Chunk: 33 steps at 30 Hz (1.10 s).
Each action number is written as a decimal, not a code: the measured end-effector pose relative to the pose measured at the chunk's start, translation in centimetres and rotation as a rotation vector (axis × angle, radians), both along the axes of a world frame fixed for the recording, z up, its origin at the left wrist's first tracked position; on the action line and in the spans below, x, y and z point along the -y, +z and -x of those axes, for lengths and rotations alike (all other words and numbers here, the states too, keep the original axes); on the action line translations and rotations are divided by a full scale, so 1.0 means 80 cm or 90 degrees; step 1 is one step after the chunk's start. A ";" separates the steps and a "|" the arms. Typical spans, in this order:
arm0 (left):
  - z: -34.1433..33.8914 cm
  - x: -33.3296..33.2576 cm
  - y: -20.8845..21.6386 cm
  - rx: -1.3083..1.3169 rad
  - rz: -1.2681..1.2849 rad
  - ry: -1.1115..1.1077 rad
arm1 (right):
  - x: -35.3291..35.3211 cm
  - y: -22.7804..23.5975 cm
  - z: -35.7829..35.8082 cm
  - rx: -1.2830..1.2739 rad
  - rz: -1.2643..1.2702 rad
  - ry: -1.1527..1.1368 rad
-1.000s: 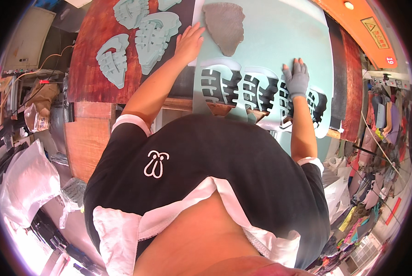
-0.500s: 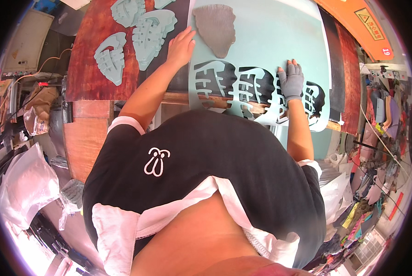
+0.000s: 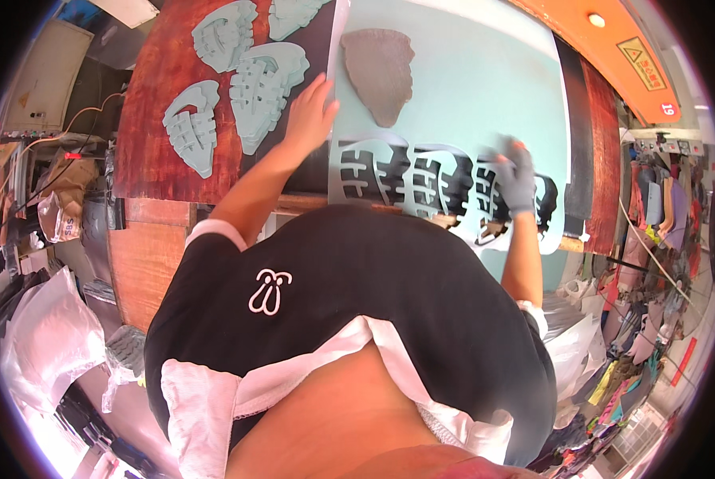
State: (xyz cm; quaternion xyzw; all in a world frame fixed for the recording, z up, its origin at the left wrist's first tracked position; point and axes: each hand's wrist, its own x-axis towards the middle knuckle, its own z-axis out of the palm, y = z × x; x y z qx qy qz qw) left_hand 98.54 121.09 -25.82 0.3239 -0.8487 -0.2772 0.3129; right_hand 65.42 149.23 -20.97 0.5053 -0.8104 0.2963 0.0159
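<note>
A pale green sheet (image 3: pixel 461 96) lies across the table, with a row of dark, slotted cut-outs (image 3: pixel 441 177) along its near side. My bare left hand (image 3: pixel 311 116) rests at the sheet's left edge, fingers stretched and holding nothing. Over the cut-outs at the right is my right hand (image 3: pixel 517 177), in a grey glove with bare fingertips. Its fingers look apart but are blurred, and I cannot tell whether it touches the sheet. A grey-brown tapering block (image 3: pixel 379 76) with a jagged edge sits on the sheet. Left of my left hand are stacked pale green cut pieces (image 3: pixel 266 88).
More pale green pieces (image 3: pixel 191 128) lie on the reddish-brown board (image 3: pixel 146 152). An orange machine part (image 3: pixel 641 68) with a warning label reaches over the far right. Clear plastic bags (image 3: pixel 50 327) are at the left, and hanging coloured materials (image 3: pixel 657 199) at the right.
The whole view has shifted, so the table sits lower in the picture. My right hand has moved slightly right and is now blurred. My left hand stays by the sheet's left edge.
</note>
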 end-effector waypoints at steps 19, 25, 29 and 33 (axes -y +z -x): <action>-0.099 -0.133 -0.002 -0.033 0.133 -0.017 | -0.166 -0.040 0.044 -0.126 0.076 -0.548; -0.091 -0.138 -0.030 -0.030 0.214 0.094 | -0.151 -0.053 0.058 -0.207 0.187 -0.497; -0.080 -0.148 -0.053 -0.007 0.281 0.175 | -0.137 -0.060 0.072 -0.240 0.152 -0.413; -0.073 -0.147 -0.072 -0.044 0.322 0.232 | -0.117 0.000 0.087 -0.189 0.316 -0.244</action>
